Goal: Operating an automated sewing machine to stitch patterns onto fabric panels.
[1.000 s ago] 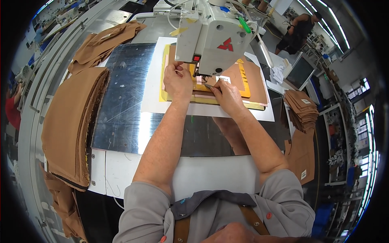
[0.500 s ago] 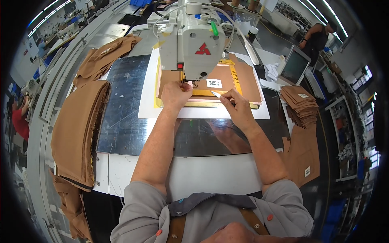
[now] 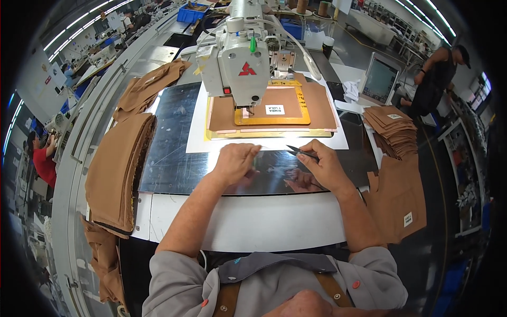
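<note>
At the centre of my feed, both hands hover above the shiny metal plate [image 3: 174, 164]. The left hand [image 3: 235, 162], toward nine o'clock, pinches thumb and forefinger together; I cannot tell whether anything thin sits between them. The right hand [image 3: 325, 165], toward three, is closed around dark snips [image 3: 306, 154] — points aimed left, blades looking slightly parted.

At twelve, I see the white sewing head [image 3: 237, 74] over a brown panel [image 3: 320, 111], with a yellow frame [image 3: 269, 122] on it (a white label [image 3: 274, 109] shows inside). A white sheet [image 3: 322, 142] lies beneath. I have a brown stack [image 3: 116, 169] at nine and a pile of brown pieces [image 3: 391, 129] between two and three.
</note>
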Action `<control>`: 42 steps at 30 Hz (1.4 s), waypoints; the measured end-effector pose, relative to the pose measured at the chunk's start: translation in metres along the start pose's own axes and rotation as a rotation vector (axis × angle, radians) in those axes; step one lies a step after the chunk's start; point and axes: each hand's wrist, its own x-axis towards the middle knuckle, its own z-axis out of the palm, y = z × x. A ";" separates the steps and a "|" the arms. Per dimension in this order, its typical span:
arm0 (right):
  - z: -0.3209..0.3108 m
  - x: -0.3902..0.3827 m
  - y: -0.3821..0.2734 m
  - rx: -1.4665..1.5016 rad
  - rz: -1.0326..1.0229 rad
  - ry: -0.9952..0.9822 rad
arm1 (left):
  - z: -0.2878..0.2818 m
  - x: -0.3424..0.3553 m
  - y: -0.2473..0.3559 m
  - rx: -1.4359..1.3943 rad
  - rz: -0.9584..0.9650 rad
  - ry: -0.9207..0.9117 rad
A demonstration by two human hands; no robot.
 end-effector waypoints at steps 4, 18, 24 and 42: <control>-0.030 -0.018 0.009 -0.285 0.085 0.033 | -0.051 -0.048 -0.046 0.284 -0.125 0.277; -0.109 -0.057 0.070 -0.469 0.324 0.256 | -0.099 -0.091 -0.136 0.688 -0.075 0.474; -0.119 -0.058 0.100 -0.652 0.315 0.299 | -0.109 -0.081 -0.160 0.520 -0.248 0.429; -0.121 -0.047 0.093 -0.816 0.125 0.310 | -0.015 0.012 -0.063 0.417 0.019 0.290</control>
